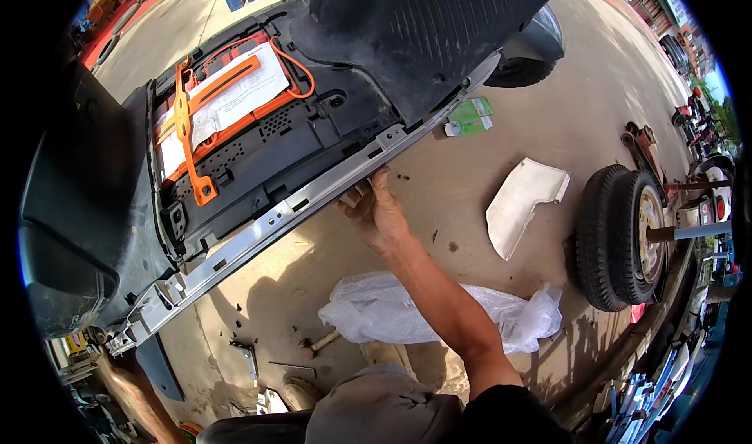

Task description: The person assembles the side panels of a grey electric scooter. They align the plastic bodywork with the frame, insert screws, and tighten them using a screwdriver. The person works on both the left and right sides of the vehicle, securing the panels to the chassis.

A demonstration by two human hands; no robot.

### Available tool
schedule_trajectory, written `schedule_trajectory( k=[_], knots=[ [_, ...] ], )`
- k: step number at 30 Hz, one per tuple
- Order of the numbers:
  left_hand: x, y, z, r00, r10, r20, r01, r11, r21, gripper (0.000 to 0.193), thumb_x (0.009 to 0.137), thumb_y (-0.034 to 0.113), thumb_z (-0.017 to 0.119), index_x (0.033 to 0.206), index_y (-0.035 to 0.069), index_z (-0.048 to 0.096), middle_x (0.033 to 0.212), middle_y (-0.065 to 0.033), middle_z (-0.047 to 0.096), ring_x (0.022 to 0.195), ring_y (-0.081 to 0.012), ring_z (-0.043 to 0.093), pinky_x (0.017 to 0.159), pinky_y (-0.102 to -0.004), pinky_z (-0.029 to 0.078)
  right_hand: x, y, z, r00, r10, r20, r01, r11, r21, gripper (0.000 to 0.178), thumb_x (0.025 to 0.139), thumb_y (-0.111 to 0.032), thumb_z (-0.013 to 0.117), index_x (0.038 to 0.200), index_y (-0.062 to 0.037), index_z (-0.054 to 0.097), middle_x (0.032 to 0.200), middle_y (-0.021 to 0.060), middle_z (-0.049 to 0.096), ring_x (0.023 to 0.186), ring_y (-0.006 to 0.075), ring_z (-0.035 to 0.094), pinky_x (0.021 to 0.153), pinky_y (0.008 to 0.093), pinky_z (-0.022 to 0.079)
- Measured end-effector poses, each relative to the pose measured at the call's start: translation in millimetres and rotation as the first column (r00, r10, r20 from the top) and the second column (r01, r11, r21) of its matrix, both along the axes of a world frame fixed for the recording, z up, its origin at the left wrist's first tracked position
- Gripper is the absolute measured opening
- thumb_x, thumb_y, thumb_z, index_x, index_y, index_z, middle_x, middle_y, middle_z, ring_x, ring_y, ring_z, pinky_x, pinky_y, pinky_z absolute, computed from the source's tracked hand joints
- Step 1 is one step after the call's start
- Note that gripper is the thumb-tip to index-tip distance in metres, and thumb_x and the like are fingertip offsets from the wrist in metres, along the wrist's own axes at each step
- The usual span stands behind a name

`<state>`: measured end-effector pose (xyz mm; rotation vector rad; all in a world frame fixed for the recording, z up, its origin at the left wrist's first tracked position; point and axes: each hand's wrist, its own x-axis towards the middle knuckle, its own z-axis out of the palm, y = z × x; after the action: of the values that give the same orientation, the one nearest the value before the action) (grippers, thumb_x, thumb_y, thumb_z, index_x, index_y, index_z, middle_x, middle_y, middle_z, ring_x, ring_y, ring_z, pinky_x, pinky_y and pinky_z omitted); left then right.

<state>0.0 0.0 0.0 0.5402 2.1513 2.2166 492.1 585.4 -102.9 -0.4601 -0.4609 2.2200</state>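
Observation:
A long silver metal beam (274,218) with slots and holes runs diagonally along the near edge of a black plastic vehicle body (305,142). My right hand (377,211) is under the middle of the beam, fingers curled up against its lower side and thumb along its edge. At the far lower left my left hand (113,370) closes round the beam's end; its fingers show only in part. Behind the beam, an open compartment holds an orange bracket (182,119) lying over white papers (239,92), with an orange cable (304,72) beside them.
Bubble wrap (376,307), a hammer (319,342) and small loose parts lie on the concrete below. Rightward are a white curved panel (521,201), a green box (468,118) and stacked tyres (603,236) with a metal post. Blue metal pieces (646,405) lie lower right.

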Motion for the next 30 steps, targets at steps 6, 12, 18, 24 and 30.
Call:
schedule_trajectory(
  k=[6, 12, 18, 24, 30],
  knots=[
    [29.7, 56.2, 13.9, 0.932, 0.143, 0.332, -0.192, 0.974, 0.119, 0.063, 0.109, 0.046, 0.048, 0.161, 0.009, 0.045, 0.161, -0.0134, 0.05, 0.141, -0.0327, 0.051, 0.11, -0.0492, 0.045, 7.6, 0.1, 2.5, 0.999, -0.023, 0.043, 0.023, 1.0, -0.004, 0.072, 0.09, -0.067, 0.07, 0.143, -0.0197, 0.055, 0.14, -0.0009, 0.058, 0.131, 0.0216, 0.052, 0.112, 0.0535, 0.045],
    [60.1, 78.0, 26.1, 0.989, 0.123, 0.087, -0.116, 0.989, -0.088, 0.06, 0.108, 0.023, 0.058, 0.157, -0.008, 0.042, 0.157, -0.0289, 0.048, 0.138, -0.0366, 0.055, 0.114, -0.0503, 0.048, 5.6, -0.8, -2.7, 0.999, -0.047, 0.013, 0.047, 0.999, -0.019, 0.09, 0.091, -0.058, 0.08, 0.158, -0.014, 0.041, 0.134, -0.0017, 0.058, 0.122, 0.016, 0.056, 0.097, 0.0428, 0.053],
    [62.9, 91.9, 46.5, 0.917, 0.206, 0.341, -0.195, 0.979, -0.068, 0.064, 0.104, 0.033, 0.063, 0.158, 0.004, 0.046, 0.159, -0.0201, 0.05, 0.141, -0.0362, 0.052, 0.11, -0.0545, 0.049, -1.1, -11.6, -7.9, 0.995, -0.096, -0.033, 0.094, 0.994, -0.059, 0.104, 0.091, -0.049, 0.084, 0.167, -0.0117, 0.024, 0.145, 0.0032, 0.054, 0.129, 0.0197, 0.055, 0.1, 0.0441, 0.052],
    [30.0, 71.4, 66.9, 0.909, 0.208, 0.36, -0.2, 0.978, -0.06, 0.054, 0.107, 0.045, 0.05, 0.151, 0.014, 0.057, 0.145, -0.0125, 0.064, 0.126, -0.0338, 0.065, 0.103, -0.0466, 0.053, -12.0, -24.2, 15.9, 0.99, -0.138, -0.016, 0.134, 0.977, -0.166, 0.117, 0.089, -0.046, 0.087, 0.169, -0.0093, 0.011, 0.147, 0.0063, 0.051, 0.128, 0.0189, 0.055, 0.1, 0.0387, 0.052],
    [38.1, 71.2, 72.2, 0.896, 0.23, 0.38, -0.203, 0.973, -0.108, 0.057, 0.107, 0.048, 0.051, 0.154, 0.015, 0.054, 0.143, -0.011, 0.065, 0.128, -0.0326, 0.065, 0.098, -0.0498, 0.055, -8.5, -24.8, 16.1, 0.994, -0.099, 0.048, 0.103, 0.99, -0.093, 0.115, 0.091, -0.049, 0.083, 0.168, -0.0056, 0.01, 0.151, 0.0075, 0.045, 0.135, 0.022, 0.051, 0.103, 0.0475, 0.054]
  ],
)
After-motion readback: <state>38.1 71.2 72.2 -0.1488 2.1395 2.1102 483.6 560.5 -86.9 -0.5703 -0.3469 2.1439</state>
